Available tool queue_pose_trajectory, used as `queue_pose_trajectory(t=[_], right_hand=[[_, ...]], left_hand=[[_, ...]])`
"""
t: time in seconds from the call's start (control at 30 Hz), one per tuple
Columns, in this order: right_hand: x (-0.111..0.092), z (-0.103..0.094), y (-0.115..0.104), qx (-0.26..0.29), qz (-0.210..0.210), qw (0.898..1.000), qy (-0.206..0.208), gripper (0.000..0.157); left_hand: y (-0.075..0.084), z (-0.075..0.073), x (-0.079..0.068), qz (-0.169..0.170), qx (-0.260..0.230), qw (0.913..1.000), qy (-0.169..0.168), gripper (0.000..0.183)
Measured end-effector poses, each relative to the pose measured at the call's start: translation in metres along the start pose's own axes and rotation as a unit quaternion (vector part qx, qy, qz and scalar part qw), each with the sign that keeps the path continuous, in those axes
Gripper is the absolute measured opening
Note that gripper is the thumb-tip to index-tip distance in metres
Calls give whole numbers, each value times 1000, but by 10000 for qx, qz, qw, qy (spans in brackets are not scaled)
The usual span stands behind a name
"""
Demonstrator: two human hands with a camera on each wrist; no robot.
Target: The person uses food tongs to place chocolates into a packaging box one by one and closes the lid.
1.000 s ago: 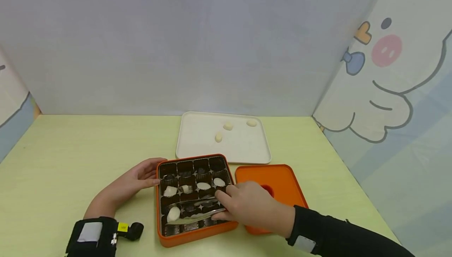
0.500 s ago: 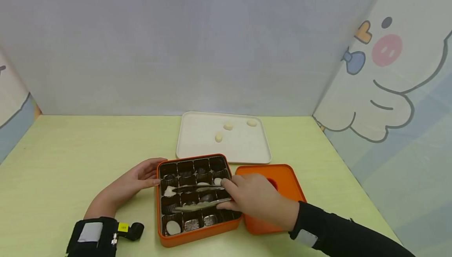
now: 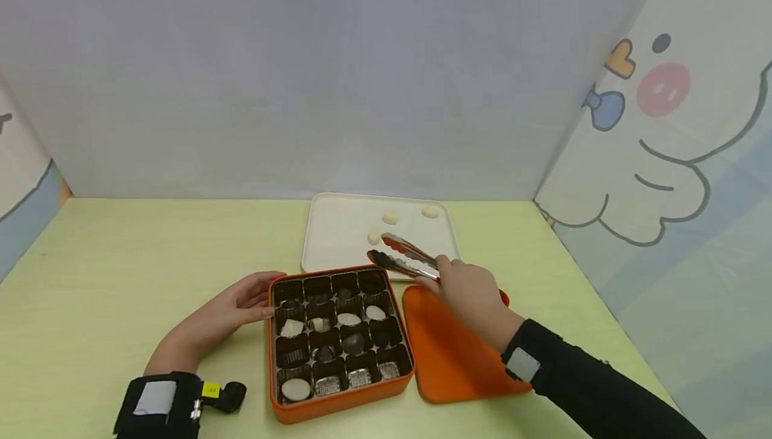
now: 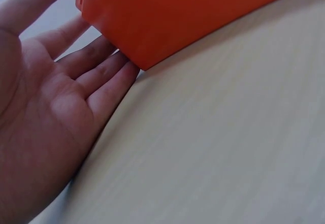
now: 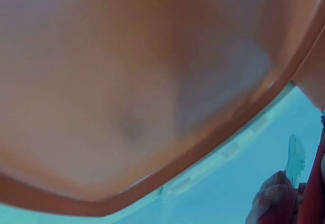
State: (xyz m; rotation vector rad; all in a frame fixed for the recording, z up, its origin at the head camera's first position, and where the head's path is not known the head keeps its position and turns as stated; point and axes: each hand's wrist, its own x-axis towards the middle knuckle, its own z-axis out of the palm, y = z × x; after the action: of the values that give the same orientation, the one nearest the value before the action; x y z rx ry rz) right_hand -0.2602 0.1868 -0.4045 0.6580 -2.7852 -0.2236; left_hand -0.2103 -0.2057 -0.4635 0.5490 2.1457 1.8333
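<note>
My right hand (image 3: 476, 298) grips a pair of tongs (image 3: 416, 261) above the near edge of the white tray (image 3: 326, 244). The tongs' tips are spread, with one close to a pale oval candy (image 3: 374, 237). At the orange box (image 3: 344, 402), my left hand (image 3: 244, 298) touches the far left corner, thumb at the rim. The left wrist view shows its fingers (image 4: 104, 71) fairly straight against the box's side. Inside is a dark divided insert with white and dark candies; a white oval candy (image 3: 296, 389) lies in its front left compartment.
Two more pale candies, one at the back (image 3: 390, 218) and one at the back right (image 3: 430, 212), lie on the tray. An orange lid (image 3: 446, 352) sits right of the box, under my right forearm. A grey wall (image 3: 301, 90) stands behind the table.
The white oval candy has dropped from the tongs into the box's front left compartment. My right hand has lifted the tongs away toward the tray and spread their tips. My left hand stays put.
</note>
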Motion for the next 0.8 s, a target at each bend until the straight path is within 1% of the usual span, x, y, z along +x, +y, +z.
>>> queue_pose_trajectory(t=[0.07, 0.17, 0.23, 0.3, 0.4, 0.57, 0.67, 0.8], right_hand=[[3, 2, 2, 5, 23, 10000, 36, 48], [7, 4, 3, -57, 6, 9996, 289, 48], [9, 6, 5, -142, 60, 9993, 354, 49], [12, 10, 7, -271, 131, 9993, 240, 50], [16, 19, 10, -338, 250, 9990, -141, 51], [27, 41, 10, -241, 710, 9938, -819, 53], [33, 50, 8, -231, 865, 9912, -980, 54], [42, 55, 4, -361, 658, 9938, -819, 53]], left_hand=[[1, 0, 1, -44, -21, 10000, 38, 52], [1, 1, 1, -77, -34, 9999, 61, 52], [1, 1, 2, -130, -67, 9999, 89, 52], [0, 1, 2, -116, -61, 9999, 91, 52], [-1, 2, 3, -137, -92, 9998, 102, 52], [-1, 1, 3, -80, -92, 9999, 47, 52], [-2, 1, 4, -13, -8, 10000, 6, 52], [-2, 0, 3, -2, 14, 10000, 28, 52]])
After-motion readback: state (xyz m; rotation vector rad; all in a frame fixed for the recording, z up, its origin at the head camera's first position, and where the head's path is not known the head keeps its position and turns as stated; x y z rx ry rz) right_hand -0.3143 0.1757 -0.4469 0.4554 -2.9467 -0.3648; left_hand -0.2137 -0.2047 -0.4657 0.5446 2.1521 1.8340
